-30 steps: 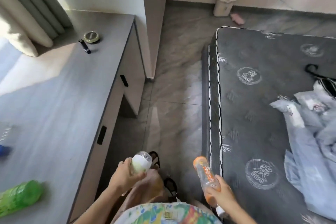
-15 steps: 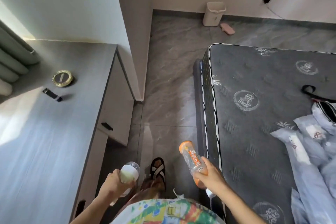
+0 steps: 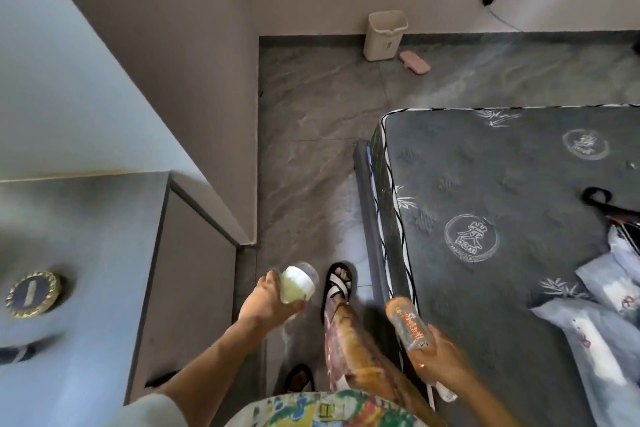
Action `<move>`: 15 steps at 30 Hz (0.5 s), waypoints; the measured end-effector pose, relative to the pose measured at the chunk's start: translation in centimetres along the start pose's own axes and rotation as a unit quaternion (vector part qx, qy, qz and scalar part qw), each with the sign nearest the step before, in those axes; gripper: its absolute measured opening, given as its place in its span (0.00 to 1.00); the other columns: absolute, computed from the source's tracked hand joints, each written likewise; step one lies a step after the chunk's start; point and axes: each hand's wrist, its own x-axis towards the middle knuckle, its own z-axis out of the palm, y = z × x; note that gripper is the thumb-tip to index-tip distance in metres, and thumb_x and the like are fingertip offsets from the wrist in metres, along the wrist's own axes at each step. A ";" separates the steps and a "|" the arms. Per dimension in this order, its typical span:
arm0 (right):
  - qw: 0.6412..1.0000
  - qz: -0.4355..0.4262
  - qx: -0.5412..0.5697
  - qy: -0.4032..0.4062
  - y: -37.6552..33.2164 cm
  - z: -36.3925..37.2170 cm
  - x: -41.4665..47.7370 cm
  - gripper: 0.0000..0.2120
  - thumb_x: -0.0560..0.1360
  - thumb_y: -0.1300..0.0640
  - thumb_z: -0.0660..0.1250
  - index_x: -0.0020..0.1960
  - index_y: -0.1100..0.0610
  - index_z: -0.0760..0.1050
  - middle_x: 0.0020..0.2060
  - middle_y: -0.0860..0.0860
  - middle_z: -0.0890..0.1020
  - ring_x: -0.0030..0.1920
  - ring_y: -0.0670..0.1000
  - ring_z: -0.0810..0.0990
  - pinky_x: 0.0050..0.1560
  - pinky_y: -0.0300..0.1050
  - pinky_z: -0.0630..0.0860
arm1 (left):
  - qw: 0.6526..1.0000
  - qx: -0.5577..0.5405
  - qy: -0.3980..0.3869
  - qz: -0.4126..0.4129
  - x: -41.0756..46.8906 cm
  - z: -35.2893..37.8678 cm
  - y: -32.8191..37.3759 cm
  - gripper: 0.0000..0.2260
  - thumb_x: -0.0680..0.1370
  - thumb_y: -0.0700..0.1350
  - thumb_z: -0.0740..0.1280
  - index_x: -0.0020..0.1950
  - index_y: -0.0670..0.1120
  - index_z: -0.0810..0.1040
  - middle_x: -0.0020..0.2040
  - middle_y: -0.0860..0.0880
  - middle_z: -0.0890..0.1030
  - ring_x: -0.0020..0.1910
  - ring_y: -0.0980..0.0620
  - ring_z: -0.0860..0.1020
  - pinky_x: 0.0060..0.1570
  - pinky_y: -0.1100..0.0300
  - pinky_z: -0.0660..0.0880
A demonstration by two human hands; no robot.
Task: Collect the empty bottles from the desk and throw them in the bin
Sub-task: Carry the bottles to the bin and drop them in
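Note:
My left hand (image 3: 261, 302) grips a clear bottle with a pale white-green label (image 3: 296, 284), its base pointing forward. An orange-labelled clear bottle (image 3: 408, 324) sits in my right hand (image 3: 438, 355), base forward and cap end sticking out below the palm. A small cream bin (image 3: 384, 36) stands on the floor against the far wall, well ahead of both hands. The grey desk (image 3: 86, 253) lies to my left.
A dark mattress (image 3: 502, 201) with bedding and a black strap fills the right side. Grey tiled floor forms a narrow aisle between desk and bed. A pink object (image 3: 415, 62) lies beside the bin. A round gold-rimmed item (image 3: 33, 293) rests on the desk. My sandalled foot (image 3: 337, 282) is forward.
I have walked forward along the aisle towards the bin. The desk has slid back and left, the bin looks larger and nearer. Both hands keep their bottles.

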 end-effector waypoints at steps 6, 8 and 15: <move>0.999 0.006 -0.030 -0.045 -6.2 -7.8 7.3 0.21 0.71 0.49 0.64 0.62 0.55 0.70 0.59 0.58 0.80 0.58 0.58 0.80 0.57 0.46 0.75 | 0.999 0.025 -0.010 -0.030 8.1 -4.4 6.2 0.37 0.66 0.61 0.73 0.68 0.43 0.65 0.64 0.42 0.74 0.60 0.42 0.76 0.57 0.52 0.74; 0.998 -0.019 -0.023 -0.054 -9.4 -10.5 9.4 0.20 0.71 0.49 0.65 0.60 0.56 0.72 0.57 0.58 0.81 0.57 0.58 0.80 0.57 0.47 0.76 | 0.998 0.024 -0.012 -0.048 10.3 -5.7 7.5 0.38 0.66 0.61 0.72 0.69 0.45 0.64 0.65 0.42 0.73 0.61 0.43 0.76 0.57 0.53 0.74; 0.993 -0.096 -0.028 -0.069 -22.3 -18.3 16.7 0.23 0.70 0.52 0.65 0.63 0.56 0.68 0.59 0.58 0.79 0.57 0.59 0.79 0.58 0.48 0.75 | 0.993 0.015 -0.018 -0.119 18.0 -10.1 10.0 0.38 0.68 0.59 0.72 0.70 0.43 0.62 0.66 0.42 0.72 0.62 0.42 0.75 0.59 0.53 0.73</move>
